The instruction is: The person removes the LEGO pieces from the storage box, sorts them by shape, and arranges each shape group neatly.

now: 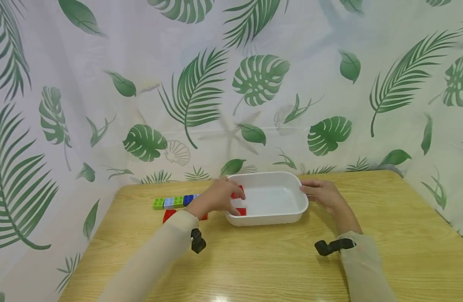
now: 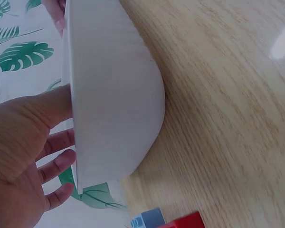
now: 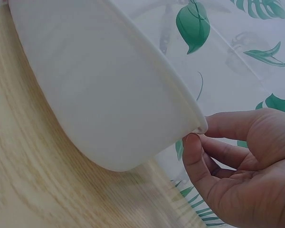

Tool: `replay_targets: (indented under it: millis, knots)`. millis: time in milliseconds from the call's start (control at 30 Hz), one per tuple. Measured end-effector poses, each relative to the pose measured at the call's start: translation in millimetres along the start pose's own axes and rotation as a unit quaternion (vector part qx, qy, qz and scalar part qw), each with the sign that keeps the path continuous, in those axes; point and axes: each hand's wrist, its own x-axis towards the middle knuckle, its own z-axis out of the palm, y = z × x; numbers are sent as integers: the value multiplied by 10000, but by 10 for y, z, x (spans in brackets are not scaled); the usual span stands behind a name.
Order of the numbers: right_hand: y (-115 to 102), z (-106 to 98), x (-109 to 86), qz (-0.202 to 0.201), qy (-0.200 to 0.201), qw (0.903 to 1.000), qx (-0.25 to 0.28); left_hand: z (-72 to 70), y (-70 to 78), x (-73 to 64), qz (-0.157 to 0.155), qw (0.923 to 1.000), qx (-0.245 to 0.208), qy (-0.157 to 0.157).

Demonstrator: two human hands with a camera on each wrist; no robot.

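Observation:
A white oblong plastic tub (image 1: 273,219) stands on the table, with red toy building bricks (image 1: 241,212) showing at its left end. My left hand (image 1: 218,196) reaches over that end, the thumb and fingers spread apart above the red pieces and partly hiding them. In the left wrist view the tub's wall (image 2: 116,90) hides those fingertips. My right hand (image 1: 326,195) pinches the tub's right rim; the right wrist view shows thumb and fingertips meeting at the rim's corner (image 3: 199,127).
Left of the tub lies a row of joined green, light blue and dark blue bricks (image 1: 173,202). Red pieces (image 1: 168,215) sit in front of it, partly behind the left wrist. A leaf-patterned cloth (image 1: 261,109) hangs behind the wooden table (image 1: 261,260).

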Motion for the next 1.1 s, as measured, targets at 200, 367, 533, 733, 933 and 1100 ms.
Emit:
replay_targets:
  millis: [200, 367, 533, 733, 933, 1100]
  knots:
    - [3, 19, 10, 62, 34, 10000, 50, 72, 17, 70, -108, 9998, 182, -59]
    - [-5, 27, 6, 88, 15, 9999, 79, 83, 30, 97, -186, 9996, 222, -37]
    - [-20, 17, -11, 84, 22, 9999, 108, 83, 42, 104, -165, 9990, 411, 48]
    - [-13, 23, -13, 86, 76, 9999, 21, 103, 38, 113, -214, 9979, 595, 101]
    - [-16, 24, -12, 108, 82, 9999, -27, 143, 16, 158, -317, 9977, 597, 24]
    - [-25, 24, -20, 157, 75, 9998, -116, 173, -5, 200, -330, 9972, 665, 56]
